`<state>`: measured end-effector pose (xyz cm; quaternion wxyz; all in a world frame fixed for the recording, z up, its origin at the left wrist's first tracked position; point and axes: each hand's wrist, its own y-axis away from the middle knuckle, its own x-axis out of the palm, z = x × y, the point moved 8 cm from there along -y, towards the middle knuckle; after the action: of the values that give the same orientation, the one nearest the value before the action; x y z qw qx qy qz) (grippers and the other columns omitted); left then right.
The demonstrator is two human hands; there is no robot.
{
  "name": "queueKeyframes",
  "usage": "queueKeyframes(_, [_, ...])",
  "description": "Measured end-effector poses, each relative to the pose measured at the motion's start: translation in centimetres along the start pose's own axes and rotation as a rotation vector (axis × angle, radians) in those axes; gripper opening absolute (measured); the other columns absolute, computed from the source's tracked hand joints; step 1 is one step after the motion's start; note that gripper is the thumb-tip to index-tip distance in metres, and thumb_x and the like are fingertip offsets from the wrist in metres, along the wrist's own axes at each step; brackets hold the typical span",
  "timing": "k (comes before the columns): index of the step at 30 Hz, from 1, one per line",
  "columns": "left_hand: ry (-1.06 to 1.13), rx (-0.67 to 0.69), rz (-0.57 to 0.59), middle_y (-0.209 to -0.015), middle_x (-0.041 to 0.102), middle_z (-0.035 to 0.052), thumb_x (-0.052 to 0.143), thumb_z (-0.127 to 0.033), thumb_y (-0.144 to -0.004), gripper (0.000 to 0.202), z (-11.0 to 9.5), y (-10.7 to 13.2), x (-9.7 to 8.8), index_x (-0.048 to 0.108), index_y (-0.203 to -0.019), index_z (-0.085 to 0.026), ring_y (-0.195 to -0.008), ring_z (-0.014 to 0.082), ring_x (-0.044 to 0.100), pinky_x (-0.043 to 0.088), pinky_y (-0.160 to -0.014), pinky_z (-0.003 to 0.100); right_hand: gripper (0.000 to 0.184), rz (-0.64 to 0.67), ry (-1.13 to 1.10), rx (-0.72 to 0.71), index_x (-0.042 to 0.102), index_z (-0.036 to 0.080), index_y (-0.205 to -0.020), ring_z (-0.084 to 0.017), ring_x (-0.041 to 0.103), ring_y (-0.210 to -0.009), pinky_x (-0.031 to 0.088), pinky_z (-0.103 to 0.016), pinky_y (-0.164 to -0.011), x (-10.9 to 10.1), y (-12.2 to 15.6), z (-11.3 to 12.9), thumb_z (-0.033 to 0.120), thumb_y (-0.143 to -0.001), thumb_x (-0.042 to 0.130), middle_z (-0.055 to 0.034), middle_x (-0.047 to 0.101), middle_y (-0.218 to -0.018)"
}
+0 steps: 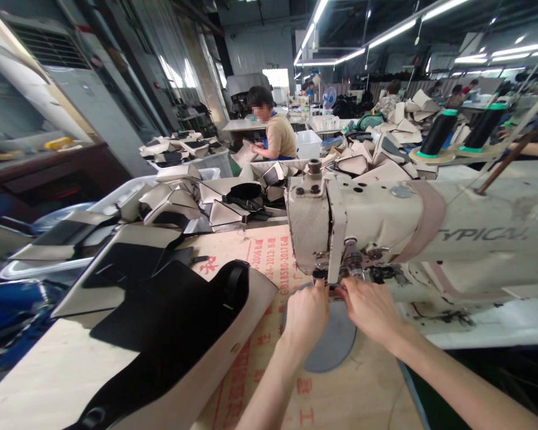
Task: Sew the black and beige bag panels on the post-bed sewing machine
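Observation:
Both hands meet beneath the needle area of a cream-coloured sewing machine [314, 230]. My left hand [308, 310] is closed, its fingertips up by the presser foot. From the other side my right hand [370, 307] reaches in with bent fingers pinched together at the same spot. Whatever they grip there is hidden by the fingers and the machine head. Under the hands lies a flat grey piece [334, 343] with a rounded near edge. To the left of my left forearm, a large cream-and-black sewn bag piece [224, 352] rests on its side, its dark inside showing.
The pieces lie on a wooden board table [260, 382] with red print. White bins [40, 270] heaped with cream-and-black pieces stand left and behind. Black thread cones [437, 134] sit above the machine. A co-worker [280, 134] sits beyond, handling a piece.

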<state>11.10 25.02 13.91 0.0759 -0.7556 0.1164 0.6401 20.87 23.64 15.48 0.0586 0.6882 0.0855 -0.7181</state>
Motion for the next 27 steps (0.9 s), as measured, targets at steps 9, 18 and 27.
queueKeyframes(9, [-0.080, -0.012, 0.013, -0.077, 0.066, 0.0122, 0.035, -0.022, -0.086, 0.028, -0.9, -0.9, -0.6, 0.061, -0.091, -0.013, -0.070, 0.0231, 0.065, 0.049, -0.062, 0.031, 0.022, -0.050, -0.081, 0.066, 0.051, 0.016, -0.095, -0.018, 0.063, -0.072, 0.037, -0.023, -0.055, 0.3, 0.0, -1.1, 0.027, -0.091, 0.032, -0.0071, 0.065, -0.081])
queueKeyframes(18, [-0.158, 0.102, 0.061, -0.078, 0.065, 0.0126, 0.041, -0.006, -0.079, 0.023, -2.0, -1.5, -0.9, 0.063, -0.084, -0.012, -0.074, 0.0228, 0.064, 0.050, -0.064, 0.032, 0.021, -0.008, -0.265, 0.138, 0.055, 0.021, -0.093, -0.018, 0.063, -0.075, 0.038, -0.024, -0.060, 1.4, -0.4, -2.6, 0.035, -0.088, 0.039, -0.0033, 0.066, -0.077])
queueKeyframes(27, [-0.194, 0.084, 0.048, -0.072, 0.064, 0.0131, 0.039, -0.005, -0.078, 0.023, -1.5, -1.5, -0.8, 0.061, -0.082, -0.010, -0.069, 0.0223, 0.064, 0.050, -0.060, 0.030, 0.019, -0.019, -0.327, 0.126, 0.054, 0.021, -0.093, -0.016, 0.063, -0.073, 0.038, -0.023, -0.059, 0.8, -1.1, -2.2, 0.034, -0.088, 0.040, -0.0021, 0.067, -0.078])
